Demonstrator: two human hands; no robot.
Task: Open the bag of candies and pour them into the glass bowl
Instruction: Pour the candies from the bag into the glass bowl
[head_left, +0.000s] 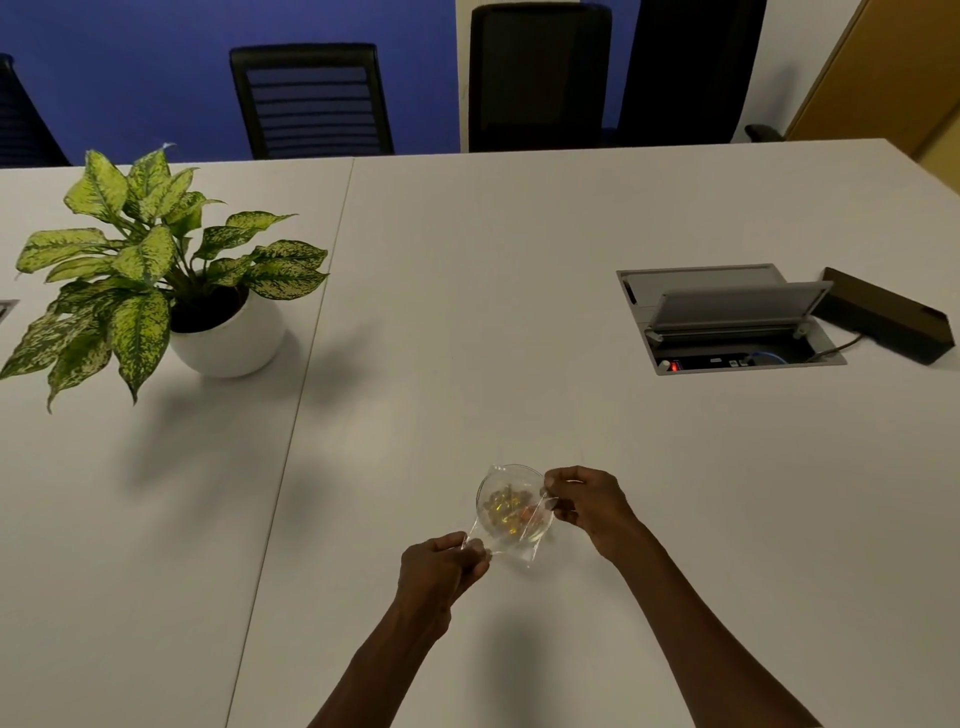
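Two bare forearms enter from the bottom edge and reach forward over a white tabletop (519, 312); a seam runs across the tabletop from the near left toward the far centre. Room: blue wall at the far left, black chairs (311, 98) along the far edge, wooden panel at the far right. On the tabletop: a potted plant (156, 280) in a white pot at the left; an open cable hatch (727, 322) at the right, with a dark box (888, 314) just beside it.

Left hand (441, 566): grip pinched shut on the near-left corner of a clear plastic bag (511, 540). Right hand (587, 501): grip pinched shut on the bag's far-right edge. Bag position: stretched between the two grips, directly over a glass bowl (485, 486) standing on the tabletop; long axis runs diagonally from near left to far right. Candies (511, 512), yellow and red, show through the plastic; whether they lie in the bag or the bowl cannot be told.
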